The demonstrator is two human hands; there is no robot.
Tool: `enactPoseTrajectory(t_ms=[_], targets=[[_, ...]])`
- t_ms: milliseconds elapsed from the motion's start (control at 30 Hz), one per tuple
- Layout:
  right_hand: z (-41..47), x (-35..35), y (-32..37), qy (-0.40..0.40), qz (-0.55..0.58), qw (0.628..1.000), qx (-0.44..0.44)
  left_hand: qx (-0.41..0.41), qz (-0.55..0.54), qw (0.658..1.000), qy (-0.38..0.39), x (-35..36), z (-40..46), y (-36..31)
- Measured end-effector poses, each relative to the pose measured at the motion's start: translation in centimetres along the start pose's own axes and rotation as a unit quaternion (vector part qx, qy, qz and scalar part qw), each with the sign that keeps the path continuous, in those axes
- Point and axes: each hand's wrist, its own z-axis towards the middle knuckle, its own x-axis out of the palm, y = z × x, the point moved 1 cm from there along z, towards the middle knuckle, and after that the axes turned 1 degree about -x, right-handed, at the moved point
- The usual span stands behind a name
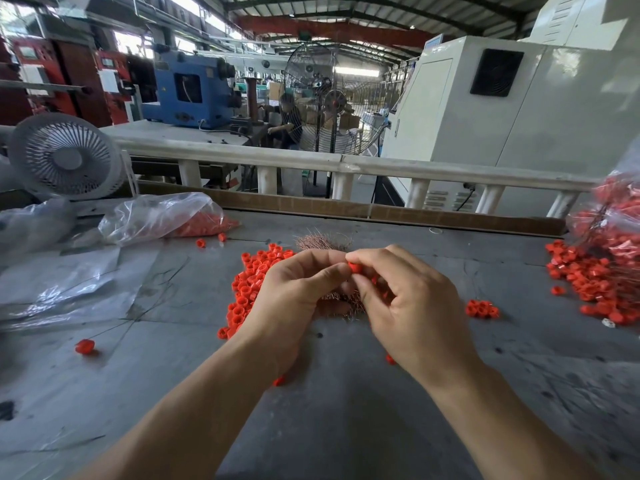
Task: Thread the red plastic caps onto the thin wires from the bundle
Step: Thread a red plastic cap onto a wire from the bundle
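Red cap (pixel 355 267) pinched in my right hand (pixel 412 306), raised above the wire bundle (pixel 323 244).

My left hand (pixel 298 296) curls close against that pinch, probably steadying a wire; I cannot tell. Loose caps (pixel 249 292) lie just left, for quick reloading.

A small white desk fan (pixel 64 156) stands at the grey worktop's (pixel 346 427) far left. Beyond a white railing (pixel 346 164) are a blue machine (pixel 188 91) and a tall wire-caged floor fan (pixel 325 98).
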Motion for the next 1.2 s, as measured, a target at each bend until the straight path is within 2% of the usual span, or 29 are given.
enactPoseTrajectory(t_ms=[267, 433, 867, 1200], targets=[[-0.1, 0.8, 0.2, -0.011, 0.083, 0.996, -0.004, -0.016, -0.031, 0.999, -0.007, -0.2, 0.1, 0.1], [-0.1, 1.0, 0.4, -0.007, 0.083, 0.997, -0.001, -0.024, -0.046, 0.999, -0.001, -0.1, 0.1, -0.1], [-0.4, 1.2, 0.5, 0.057, 0.121, 0.991, 0.03, 0.09, -0.003, 0.994, -0.066, -0.6, 0.3, -0.2], [-0.6, 1.6, 0.1, 0.068, 0.142, 0.985, 0.064, 0.097, 0.06, 0.988, -0.105, -1.1, 0.3, -0.2]])
